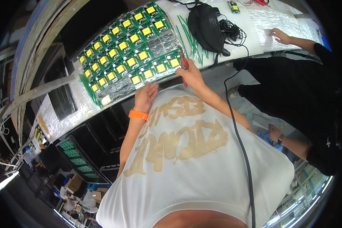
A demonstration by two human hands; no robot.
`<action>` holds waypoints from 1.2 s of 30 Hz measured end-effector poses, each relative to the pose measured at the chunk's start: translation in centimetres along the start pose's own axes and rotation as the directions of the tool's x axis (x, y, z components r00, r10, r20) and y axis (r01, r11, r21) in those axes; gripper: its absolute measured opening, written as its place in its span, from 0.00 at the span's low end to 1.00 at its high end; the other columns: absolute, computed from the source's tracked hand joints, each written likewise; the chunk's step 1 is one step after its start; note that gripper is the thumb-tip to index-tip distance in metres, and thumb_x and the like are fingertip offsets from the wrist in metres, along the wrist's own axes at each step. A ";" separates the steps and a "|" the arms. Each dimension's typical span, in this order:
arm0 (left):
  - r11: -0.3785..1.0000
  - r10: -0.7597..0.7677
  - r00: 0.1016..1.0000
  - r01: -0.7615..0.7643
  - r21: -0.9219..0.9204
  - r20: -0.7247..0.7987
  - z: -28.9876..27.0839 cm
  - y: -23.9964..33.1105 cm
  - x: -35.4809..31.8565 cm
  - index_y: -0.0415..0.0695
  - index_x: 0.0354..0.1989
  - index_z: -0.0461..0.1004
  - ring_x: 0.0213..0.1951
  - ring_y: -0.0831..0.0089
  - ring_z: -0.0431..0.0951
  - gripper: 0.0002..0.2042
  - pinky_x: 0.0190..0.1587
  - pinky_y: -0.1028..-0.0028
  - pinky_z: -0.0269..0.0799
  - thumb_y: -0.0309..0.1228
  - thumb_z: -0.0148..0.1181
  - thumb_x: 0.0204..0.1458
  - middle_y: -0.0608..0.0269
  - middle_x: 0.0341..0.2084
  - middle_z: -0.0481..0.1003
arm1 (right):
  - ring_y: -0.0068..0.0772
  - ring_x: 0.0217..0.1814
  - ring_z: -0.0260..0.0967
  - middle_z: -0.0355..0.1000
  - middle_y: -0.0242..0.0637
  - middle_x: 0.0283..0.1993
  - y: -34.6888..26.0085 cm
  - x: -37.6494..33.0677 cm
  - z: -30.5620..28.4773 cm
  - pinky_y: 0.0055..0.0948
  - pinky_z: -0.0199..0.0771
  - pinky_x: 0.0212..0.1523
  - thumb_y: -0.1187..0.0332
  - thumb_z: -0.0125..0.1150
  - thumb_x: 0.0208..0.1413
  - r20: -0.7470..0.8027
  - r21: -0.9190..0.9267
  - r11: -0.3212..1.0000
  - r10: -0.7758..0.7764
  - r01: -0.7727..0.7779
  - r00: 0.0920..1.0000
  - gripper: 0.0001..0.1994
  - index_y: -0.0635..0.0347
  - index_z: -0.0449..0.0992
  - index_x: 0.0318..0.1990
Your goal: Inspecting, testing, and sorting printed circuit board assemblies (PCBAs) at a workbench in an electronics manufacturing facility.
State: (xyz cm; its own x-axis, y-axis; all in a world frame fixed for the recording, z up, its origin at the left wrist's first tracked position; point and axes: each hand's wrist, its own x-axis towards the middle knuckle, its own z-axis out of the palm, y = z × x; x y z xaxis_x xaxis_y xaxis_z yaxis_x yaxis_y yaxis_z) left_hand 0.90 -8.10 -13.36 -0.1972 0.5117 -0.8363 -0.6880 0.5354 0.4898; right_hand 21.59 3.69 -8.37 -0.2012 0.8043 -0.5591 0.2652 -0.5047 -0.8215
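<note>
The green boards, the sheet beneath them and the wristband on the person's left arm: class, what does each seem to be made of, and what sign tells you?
Green boards: probably rigid laminate with a glossy green coat, carrying yellow, plastic-looking blocks.
Sheet: likely metallised foil or bubble wrap, since it looks silvery, crinkled and reflective.
Wristband: seemingly matte orange rubber or silicone, smooth and snug near the left hand.
</note>
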 end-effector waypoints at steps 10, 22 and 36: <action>0.994 -0.096 0.993 0.091 0.066 0.070 -0.5 0.6 0.3 0.36 0.50 0.70 0.52 0.60 0.77 0.18 0.54 0.67 0.74 0.40 0.54 0.63 0.47 0.49 0.76 | 0.28 0.14 0.61 0.68 0.37 0.35 0.8 0.3 1.5 0.25 0.63 0.20 0.67 0.59 0.47 -0.057 -0.022 0.999 -0.042 0.041 0.997 0.25 0.64 0.67 0.55; 0.729 0.138 0.926 -0.334 0.597 0.351 1.1 5.2 -3.4 0.39 0.47 0.74 0.45 0.62 0.78 0.12 0.51 0.69 0.74 0.30 0.58 0.57 0.52 0.44 0.78 | 0.21 0.24 0.58 0.66 0.30 0.30 4.4 -1.9 -1.8 0.18 0.54 0.20 0.68 0.58 0.50 -0.067 0.147 0.984 -0.094 0.103 0.993 0.20 0.59 0.70 0.53; -0.655 0.035 0.345 -0.701 0.282 0.938 9.1 7.1 3.3 0.60 0.67 0.62 0.59 0.51 0.62 0.38 0.59 0.62 0.65 0.28 0.67 0.42 0.48 0.63 0.59 | 0.16 0.30 0.58 0.65 0.29 0.32 7.0 -5.7 -1.1 0.17 0.55 0.31 0.64 0.56 0.52 0.347 0.344 0.883 0.197 -0.319 0.917 0.13 0.56 0.72 0.44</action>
State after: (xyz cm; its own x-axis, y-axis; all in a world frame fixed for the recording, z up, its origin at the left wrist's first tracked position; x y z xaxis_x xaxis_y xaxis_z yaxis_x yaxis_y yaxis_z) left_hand 1.78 3.48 -10.39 0.5629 0.8256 -0.0397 0.7860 -0.5198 0.3347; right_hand 25.62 -4.12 -10.83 -0.4592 0.5298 -0.7131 -0.0257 -0.8103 -0.5855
